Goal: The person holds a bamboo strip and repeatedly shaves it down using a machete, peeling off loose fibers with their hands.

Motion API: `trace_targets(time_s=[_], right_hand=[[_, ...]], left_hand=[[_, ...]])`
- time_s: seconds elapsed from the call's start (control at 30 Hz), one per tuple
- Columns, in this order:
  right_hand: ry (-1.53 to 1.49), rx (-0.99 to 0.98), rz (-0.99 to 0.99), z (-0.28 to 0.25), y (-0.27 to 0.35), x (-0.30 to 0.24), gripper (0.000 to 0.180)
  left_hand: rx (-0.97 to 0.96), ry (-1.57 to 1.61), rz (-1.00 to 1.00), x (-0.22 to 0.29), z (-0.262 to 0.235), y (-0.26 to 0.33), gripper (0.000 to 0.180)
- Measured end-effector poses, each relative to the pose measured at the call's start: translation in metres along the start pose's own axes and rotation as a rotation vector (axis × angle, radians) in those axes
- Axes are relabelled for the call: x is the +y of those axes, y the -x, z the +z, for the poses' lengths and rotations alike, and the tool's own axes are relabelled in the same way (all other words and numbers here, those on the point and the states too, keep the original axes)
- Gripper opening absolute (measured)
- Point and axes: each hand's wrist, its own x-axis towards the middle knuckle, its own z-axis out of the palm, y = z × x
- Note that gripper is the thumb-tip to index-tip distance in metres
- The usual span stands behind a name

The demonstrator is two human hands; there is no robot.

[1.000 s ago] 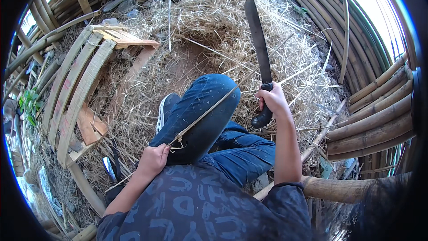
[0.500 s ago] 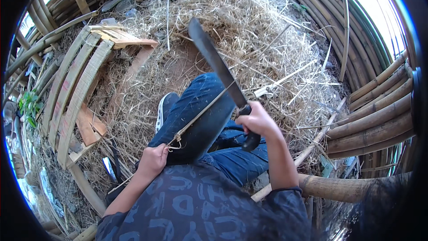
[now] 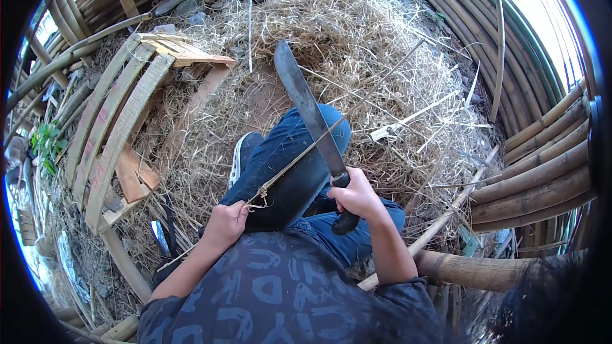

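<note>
A: Where does the strip (image 3: 290,172) lie from the left hand (image 3: 226,224)?
B: It starts right at the fingers, which are closed on its near end, then slants up and away to the right across the raised knee (image 3: 296,137).
A: Anything near that grip?
B: A pale knot (image 3: 262,192) on the strip, just beyond the fingers, with a loose curl hanging beside it.
A: And the far end?
B: It passes the knee's upper right edge and reaches out over the straw (image 3: 357,19).
A: What about the right hand (image 3: 354,195)?
B: Wrapped firmly around the handle (image 3: 345,223) of the knife (image 3: 310,113), to the right of the knee. The handle's butt sticks out below the fist.
A: How does the knife sit against the strip?
B: It crosses the strip near the knee's upper right edge, tip pointing up and left past the far edge. I can't tell whether they touch.
A: And around them?
B: A slatted crate (image 3: 131,111) on the left, a shoe (image 3: 245,150) beside the knee, a split piece (image 3: 414,118) on the straw, stacked poles (image 3: 542,185) along the right.
</note>
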Motion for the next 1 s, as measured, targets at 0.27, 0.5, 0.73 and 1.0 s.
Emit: trace_targets(time_s=[0.27,0.5,0.73,1.0], right_hand=[[-0.057,-0.089,0.033,0.019,0.005,0.014,0.016],[-0.127,0.130,-0.069,0.014,0.012,0.008,0.014],[0.035,0.123,-0.125,0.015,0.007,0.015,0.021],[0.223,0.167,-0.234,0.019,0.004,0.009,0.029]], left_hand=[[0.001,0.042,-0.041,0.002,0.001,0.000,0.029],[0.041,0.028,-0.019,-0.002,0.005,0.003,0.027],[0.049,-0.044,0.015,0.001,0.005,0.003,0.027],[0.051,-0.039,0.018,-0.001,0.005,0.003,0.025]])
